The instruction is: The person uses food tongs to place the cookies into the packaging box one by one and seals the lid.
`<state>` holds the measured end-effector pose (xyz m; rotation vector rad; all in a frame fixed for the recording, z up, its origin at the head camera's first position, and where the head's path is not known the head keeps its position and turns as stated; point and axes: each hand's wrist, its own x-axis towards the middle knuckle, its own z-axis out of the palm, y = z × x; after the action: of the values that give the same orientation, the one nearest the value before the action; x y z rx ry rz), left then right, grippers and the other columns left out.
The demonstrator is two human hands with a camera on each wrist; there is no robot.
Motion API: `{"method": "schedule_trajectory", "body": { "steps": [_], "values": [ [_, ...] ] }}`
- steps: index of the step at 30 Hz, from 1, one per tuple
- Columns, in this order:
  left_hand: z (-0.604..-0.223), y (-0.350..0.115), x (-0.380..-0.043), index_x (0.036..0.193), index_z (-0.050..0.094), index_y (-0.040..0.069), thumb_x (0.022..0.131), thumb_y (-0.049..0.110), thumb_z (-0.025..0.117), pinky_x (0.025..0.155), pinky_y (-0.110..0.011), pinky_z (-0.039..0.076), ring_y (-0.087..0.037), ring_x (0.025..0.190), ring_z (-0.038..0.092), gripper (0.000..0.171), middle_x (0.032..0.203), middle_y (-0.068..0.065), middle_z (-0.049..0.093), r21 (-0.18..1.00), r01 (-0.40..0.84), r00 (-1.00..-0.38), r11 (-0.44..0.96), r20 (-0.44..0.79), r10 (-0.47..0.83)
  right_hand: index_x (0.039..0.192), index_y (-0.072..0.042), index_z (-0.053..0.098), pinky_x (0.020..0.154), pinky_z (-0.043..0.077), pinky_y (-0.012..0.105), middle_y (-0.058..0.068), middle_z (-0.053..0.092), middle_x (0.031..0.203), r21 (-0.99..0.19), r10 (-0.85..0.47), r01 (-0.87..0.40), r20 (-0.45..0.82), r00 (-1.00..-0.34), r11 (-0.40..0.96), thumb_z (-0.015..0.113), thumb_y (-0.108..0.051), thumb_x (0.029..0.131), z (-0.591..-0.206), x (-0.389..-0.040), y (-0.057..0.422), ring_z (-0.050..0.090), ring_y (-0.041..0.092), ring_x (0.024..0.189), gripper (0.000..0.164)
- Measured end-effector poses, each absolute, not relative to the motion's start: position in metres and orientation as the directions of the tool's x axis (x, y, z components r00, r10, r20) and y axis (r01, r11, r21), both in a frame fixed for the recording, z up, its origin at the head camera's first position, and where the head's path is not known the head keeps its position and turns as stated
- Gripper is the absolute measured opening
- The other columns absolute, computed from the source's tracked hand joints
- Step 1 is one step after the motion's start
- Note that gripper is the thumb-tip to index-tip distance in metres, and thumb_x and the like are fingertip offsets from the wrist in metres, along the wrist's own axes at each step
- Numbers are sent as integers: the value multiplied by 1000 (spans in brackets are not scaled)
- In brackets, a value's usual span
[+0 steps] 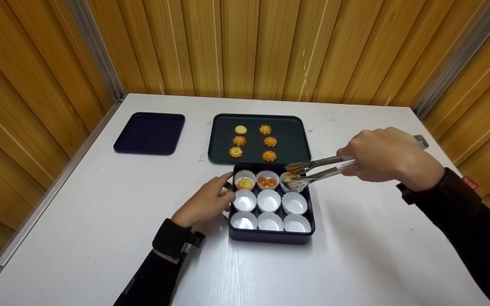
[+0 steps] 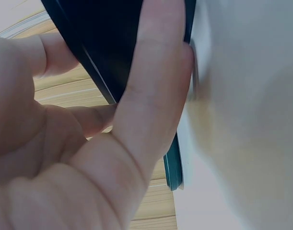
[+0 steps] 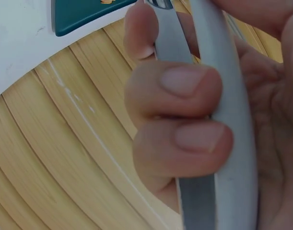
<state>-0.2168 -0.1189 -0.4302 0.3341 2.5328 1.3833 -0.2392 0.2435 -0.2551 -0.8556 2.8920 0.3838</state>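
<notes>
My left hand [image 1: 204, 199] holds the left wall of a dark square box [image 1: 270, 236]; in the left wrist view a finger [image 2: 156, 86] lies along its outside. White paper cups [image 1: 269, 200] fill the box in rows. In the far row, the left cup holds a yellow cookie [image 1: 245, 183], the middle one orange pieces [image 1: 267, 182], and the right one a cookie [image 1: 289, 176] partly hidden. My right hand [image 1: 391, 155] grips metal tongs [image 1: 326, 168], whose slotted tips are apart at that right cup. In the right wrist view, fingers [image 3: 184, 81] curl round the tongs' handle.
Just behind the box lies a dark green tray [image 1: 294, 136] with several cookies [image 1: 269, 141] in two columns. A dark purple flat tray or lid [image 1: 150, 134] lies at the back left of the white table [image 1: 113, 221]. Wood-look panels [image 1: 270, 51] enclose the table's back and sides.
</notes>
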Motion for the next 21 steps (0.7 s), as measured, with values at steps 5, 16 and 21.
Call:
{"method": "schedule_trajectory", "body": {
  "steps": [5,16,21],
  "values": [
    [-431,-119,-217,169,28,11,101,22,55,88,-38,57,-15,87,71,74,152,-16,52,842,85,-946,533,-99,307,97,-21,76,49,40,35,-5,60,75,244,-524,-544,-146,-839,803,79,-26,91,-258,-237,232,50,18,59,8],
    [-431,-120,-218,169,29,10,101,23,54,102,-44,52,-13,88,71,73,150,-15,55,835,99,-948,542,-86,305,77,-16,65,51,51,46,-1,61,72,368,-579,-572,-103,-809,733,82,-26,88,-265,-237,214,53,21,58,22],
    [-431,-120,-217,169,28,10,101,23,54,104,-45,51,-14,90,71,74,148,-14,56,835,100,-947,541,-87,310,75,-16,64,51,52,47,0,60,70,388,-586,-573,-97,-805,722,83,-26,86,-267,-237,212,54,22,58,24]
  ]
}}
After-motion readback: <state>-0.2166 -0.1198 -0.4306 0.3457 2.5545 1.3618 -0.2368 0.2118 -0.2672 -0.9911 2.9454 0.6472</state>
